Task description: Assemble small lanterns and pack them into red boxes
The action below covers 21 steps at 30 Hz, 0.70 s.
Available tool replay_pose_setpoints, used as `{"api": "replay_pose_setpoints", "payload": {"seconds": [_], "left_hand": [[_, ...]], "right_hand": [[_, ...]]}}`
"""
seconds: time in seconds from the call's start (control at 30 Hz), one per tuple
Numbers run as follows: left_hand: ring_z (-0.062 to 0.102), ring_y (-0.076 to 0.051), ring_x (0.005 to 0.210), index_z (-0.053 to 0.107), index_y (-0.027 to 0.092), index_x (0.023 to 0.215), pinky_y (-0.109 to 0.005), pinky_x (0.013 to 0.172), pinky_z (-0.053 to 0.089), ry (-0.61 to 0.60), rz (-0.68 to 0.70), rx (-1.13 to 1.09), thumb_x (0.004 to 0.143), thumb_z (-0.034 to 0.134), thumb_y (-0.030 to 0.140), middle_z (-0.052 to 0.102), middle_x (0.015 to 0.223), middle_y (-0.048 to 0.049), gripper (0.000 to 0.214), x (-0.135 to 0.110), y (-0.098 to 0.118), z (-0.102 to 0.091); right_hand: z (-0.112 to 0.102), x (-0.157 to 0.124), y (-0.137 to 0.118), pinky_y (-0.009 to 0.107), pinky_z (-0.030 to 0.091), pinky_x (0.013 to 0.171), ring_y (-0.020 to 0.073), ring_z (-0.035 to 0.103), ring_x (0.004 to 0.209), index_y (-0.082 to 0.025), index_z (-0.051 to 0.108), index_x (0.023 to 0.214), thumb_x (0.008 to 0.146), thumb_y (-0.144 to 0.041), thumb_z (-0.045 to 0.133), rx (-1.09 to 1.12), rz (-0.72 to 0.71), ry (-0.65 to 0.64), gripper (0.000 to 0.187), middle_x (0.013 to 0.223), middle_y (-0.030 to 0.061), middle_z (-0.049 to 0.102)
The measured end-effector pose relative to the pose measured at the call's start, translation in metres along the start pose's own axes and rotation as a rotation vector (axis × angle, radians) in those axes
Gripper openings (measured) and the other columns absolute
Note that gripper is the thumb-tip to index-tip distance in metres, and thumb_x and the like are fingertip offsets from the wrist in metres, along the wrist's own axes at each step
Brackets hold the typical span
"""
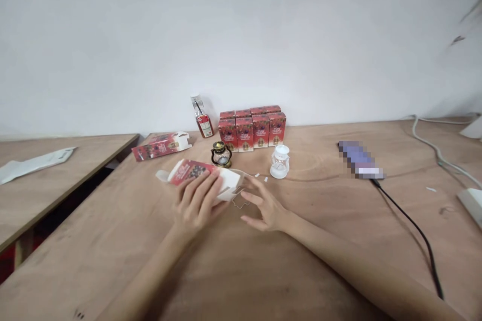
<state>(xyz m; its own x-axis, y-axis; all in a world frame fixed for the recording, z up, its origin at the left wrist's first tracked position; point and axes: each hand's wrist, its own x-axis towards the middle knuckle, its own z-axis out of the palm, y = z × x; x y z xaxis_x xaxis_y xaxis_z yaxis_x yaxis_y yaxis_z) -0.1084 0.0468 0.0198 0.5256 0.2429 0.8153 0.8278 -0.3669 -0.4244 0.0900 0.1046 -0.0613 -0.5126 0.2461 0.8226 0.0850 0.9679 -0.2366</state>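
My left hand point(198, 199) lies over a small red and white carton point(188, 170) that rests on its side on the wooden table point(324, 261), fingers gripping it. Its white end flaps point(231, 183) stand open toward my right hand point(263, 206), whose spread fingers sit just beside the opening and hold nothing. A thin clear plastic piece point(240, 199) lies under the right fingertips. Just behind the carton stand a small dark gold lantern point(221, 154) and a small white lantern point(280, 161).
Several closed red cartons point(252, 130) stand in rows by the wall. A flat red carton point(160, 146) and a red packet point(204, 123) lie left of them. A blurred device point(359, 159) with a black cable point(410, 223) lies at right. A second table point(56, 175) is at left.
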Motion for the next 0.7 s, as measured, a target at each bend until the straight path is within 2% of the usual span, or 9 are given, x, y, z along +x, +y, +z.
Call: {"api": "replay_pose_setpoints", "payload": {"seconds": [0.1,0.2,0.27,0.33,0.43,0.5,0.6,0.7], "left_hand": [[0.061,-0.023,0.091,0.058,0.015,0.116,-0.035,0.079,0.044,0.083,-0.030,0.000,0.075,0.073,0.024,0.069,0.096,-0.0123,0.045,-0.002,0.018,0.006],[0.057,-0.021,0.091,0.062,0.025,0.111,-0.034,0.080,0.043,0.067,0.024,-0.009,0.071,0.075,0.016,0.066,0.099,-0.0093,0.044,-0.006,0.026,0.009],[0.054,-0.019,0.089,0.064,0.031,0.108,-0.033,0.081,0.042,0.034,0.094,-0.025,0.069,0.075,0.013,0.063,0.101,-0.0070,0.045,-0.006,0.029,0.009],[0.051,-0.017,0.088,0.065,0.034,0.105,-0.034,0.083,0.040,0.014,0.125,-0.028,0.069,0.076,0.013,0.062,0.100,-0.0053,0.043,-0.006,0.032,0.008],[0.048,-0.016,0.086,0.067,0.035,0.101,-0.037,0.087,0.037,-0.006,0.145,-0.035,0.072,0.074,0.017,0.060,0.100,-0.0043,0.036,-0.005,0.035,0.007],[0.047,-0.015,0.086,0.068,0.037,0.100,-0.037,0.090,0.035,0.000,0.131,-0.040,0.073,0.074,0.023,0.059,0.102,-0.0036,0.031,-0.003,0.035,0.007],[0.046,-0.019,0.095,0.067,0.038,0.101,-0.037,0.091,0.034,0.001,0.066,-0.025,0.072,0.075,0.033,0.059,0.104,-0.0033,0.031,0.001,0.033,0.006],[0.047,-0.025,0.105,0.066,0.033,0.105,-0.041,0.089,0.036,-0.112,0.030,-0.060,0.077,0.068,0.032,0.057,0.110,-0.0080,0.029,0.006,0.027,0.005]], "right_hand": [[0.002,-0.003,0.001,0.041,0.048,0.095,0.0256,0.045,0.125,-0.021,0.022,0.141,0.084,-0.039,0.058,0.080,0.004,0.005,0.070,0.140,0.0190,0.029],[0.003,-0.005,0.001,0.045,0.046,0.096,0.0281,0.039,0.129,-0.019,0.024,0.139,0.082,-0.044,0.060,0.129,0.040,0.125,0.072,0.133,0.0191,0.037],[0.003,-0.005,0.001,0.048,0.046,0.094,0.0296,0.041,0.126,-0.018,0.029,0.135,0.081,-0.044,0.059,0.155,0.054,0.191,0.066,0.129,0.0190,0.042],[0.002,-0.005,0.001,0.048,0.048,0.090,0.0301,0.045,0.120,-0.018,0.039,0.124,0.082,-0.041,0.058,0.178,0.062,0.205,0.051,0.124,0.0180,0.046],[-0.001,-0.002,-0.001,0.043,0.051,0.083,0.0276,0.052,0.109,-0.018,0.047,0.109,0.083,-0.035,0.055,0.182,0.071,0.215,0.032,0.115,0.0159,0.048],[-0.002,-0.001,-0.003,0.040,0.052,0.080,0.0244,0.054,0.101,-0.017,0.049,0.107,0.084,-0.030,0.052,0.161,0.076,0.231,0.026,0.112,0.0149,0.048],[-0.004,0.000,-0.004,0.039,0.052,0.081,0.0226,0.056,0.100,-0.017,0.050,0.110,0.085,-0.021,0.047,0.133,0.069,0.224,0.026,0.114,0.0154,0.047],[-0.004,-0.001,-0.005,0.040,0.052,0.083,0.0249,0.054,0.108,-0.016,0.047,0.118,0.087,-0.019,0.042,0.118,0.042,0.191,0.033,0.120,0.0178,0.046]]}}
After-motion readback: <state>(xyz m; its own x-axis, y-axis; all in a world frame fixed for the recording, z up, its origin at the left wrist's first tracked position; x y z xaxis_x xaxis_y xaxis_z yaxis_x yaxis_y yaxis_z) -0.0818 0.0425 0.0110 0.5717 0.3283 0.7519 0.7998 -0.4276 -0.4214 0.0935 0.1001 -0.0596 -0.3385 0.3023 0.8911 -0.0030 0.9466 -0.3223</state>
